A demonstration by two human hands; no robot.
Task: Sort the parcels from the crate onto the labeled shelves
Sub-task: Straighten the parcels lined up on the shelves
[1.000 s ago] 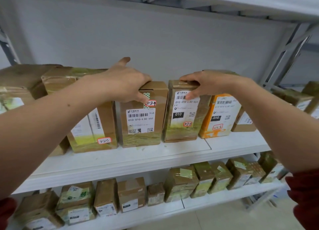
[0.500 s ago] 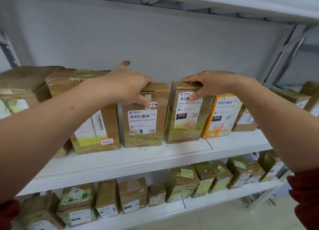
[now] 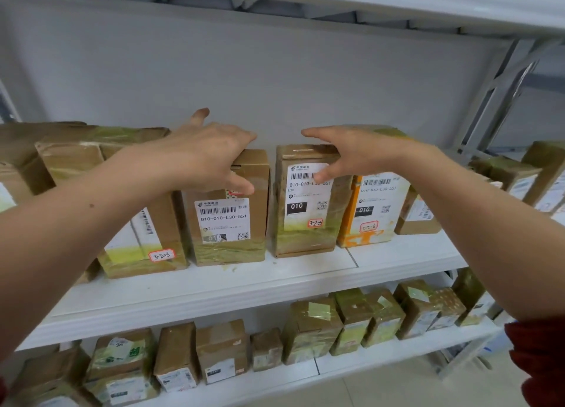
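Two taped cardboard parcels stand upright side by side on the white middle shelf [image 3: 275, 284]. The left one [image 3: 227, 223] carries a white barcode label; the right one [image 3: 305, 211] has a red-edged sticker reading 3-2-5. My left hand [image 3: 211, 153] hovers over the left parcel's top with fingers spread and the thumb in front of its face. My right hand [image 3: 351, 153] is above the right parcel's top, fingers loosely extended, thumb before the label. Neither hand closes round a parcel.
A larger parcel marked 3-2-3 [image 3: 143, 238] stands to the left, an orange parcel [image 3: 370, 211] to the right. Several small parcels [image 3: 308, 327] line the lower shelf. A grey shelf upright [image 3: 501, 89] rises at the right, and another shelf board runs overhead.
Both hands have let go of the parcel tops, and their fingers have opened and lifted. The two parcels stay standing on the shelf.
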